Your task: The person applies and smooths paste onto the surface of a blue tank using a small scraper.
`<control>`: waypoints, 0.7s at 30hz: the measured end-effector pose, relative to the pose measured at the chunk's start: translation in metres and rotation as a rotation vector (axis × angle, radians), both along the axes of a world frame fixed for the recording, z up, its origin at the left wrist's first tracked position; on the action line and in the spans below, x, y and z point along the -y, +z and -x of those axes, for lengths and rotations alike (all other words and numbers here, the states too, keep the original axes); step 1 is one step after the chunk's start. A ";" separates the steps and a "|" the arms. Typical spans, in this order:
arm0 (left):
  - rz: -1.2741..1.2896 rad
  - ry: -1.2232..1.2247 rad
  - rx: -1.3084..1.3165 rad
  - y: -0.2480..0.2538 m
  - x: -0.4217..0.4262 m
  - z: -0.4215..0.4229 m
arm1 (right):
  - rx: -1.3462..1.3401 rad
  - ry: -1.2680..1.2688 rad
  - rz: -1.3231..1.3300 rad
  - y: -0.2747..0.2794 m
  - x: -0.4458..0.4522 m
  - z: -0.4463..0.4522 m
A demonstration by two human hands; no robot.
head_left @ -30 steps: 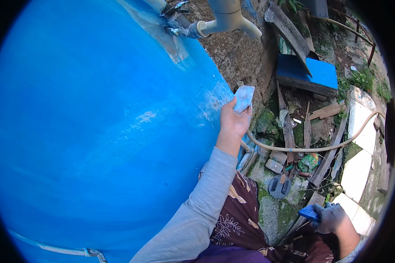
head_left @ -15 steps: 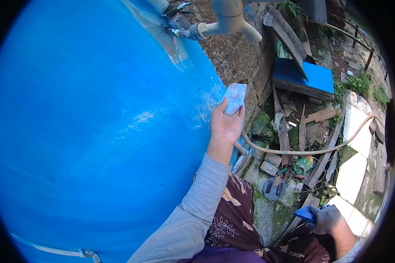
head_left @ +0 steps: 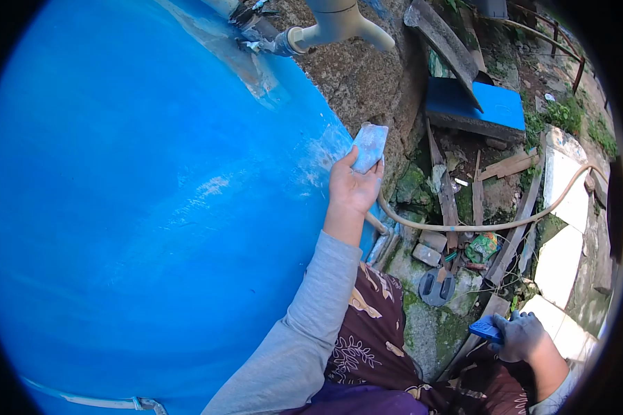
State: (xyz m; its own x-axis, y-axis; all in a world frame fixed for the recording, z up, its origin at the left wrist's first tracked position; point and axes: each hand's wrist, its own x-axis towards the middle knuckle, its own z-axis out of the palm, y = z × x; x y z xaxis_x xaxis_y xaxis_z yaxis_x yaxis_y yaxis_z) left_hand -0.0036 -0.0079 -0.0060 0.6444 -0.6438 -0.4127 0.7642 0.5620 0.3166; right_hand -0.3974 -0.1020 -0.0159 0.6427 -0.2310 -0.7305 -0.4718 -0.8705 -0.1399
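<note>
My left hand (head_left: 356, 183) is raised palm up beside the edge of a big blue curved surface (head_left: 152, 173). Between its thumb and fingers is a thin rectangular plate (head_left: 371, 146), smeared pale blue and white. Whitish scuffs mark the blue surface just left of this hand. Low on the right, my right hand (head_left: 522, 337), grey as if gloved or coated with dust, grips a small blue flat-sided object (head_left: 486, 328) whose kind I cannot make out. Patterned dark cloth (head_left: 367, 332) covers my lap between the two arms.
A beige tap (head_left: 339, 28) juts out above, against a rough rock (head_left: 367, 76). A hose (head_left: 477, 227) curves across the ground past wooden planks (head_left: 509, 169). A blue-topped slab (head_left: 495, 111), a grey disc (head_left: 437, 286) and bricks (head_left: 427, 254) lie to the right.
The view has shifted slightly, so the tap and rock appear farther left and higher. Both hands keep hold of the same things, with little other movement.
</note>
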 end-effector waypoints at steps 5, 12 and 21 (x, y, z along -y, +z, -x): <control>0.073 0.062 -0.017 0.010 0.002 0.008 | -0.009 0.003 -0.027 0.001 0.003 -0.002; 0.005 0.039 0.009 -0.006 0.007 -0.001 | -0.014 0.002 -0.023 0.003 0.001 -0.002; 0.045 0.056 0.037 0.003 0.000 0.001 | -0.023 0.008 -0.026 0.004 0.001 0.001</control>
State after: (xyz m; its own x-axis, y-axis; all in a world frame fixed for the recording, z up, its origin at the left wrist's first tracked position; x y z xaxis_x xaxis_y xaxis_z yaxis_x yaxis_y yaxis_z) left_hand -0.0048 -0.0077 -0.0028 0.6941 -0.6239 -0.3590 0.7195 0.6178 0.3173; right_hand -0.3984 -0.1034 -0.0120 0.6272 -0.2067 -0.7509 -0.4682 -0.8706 -0.1513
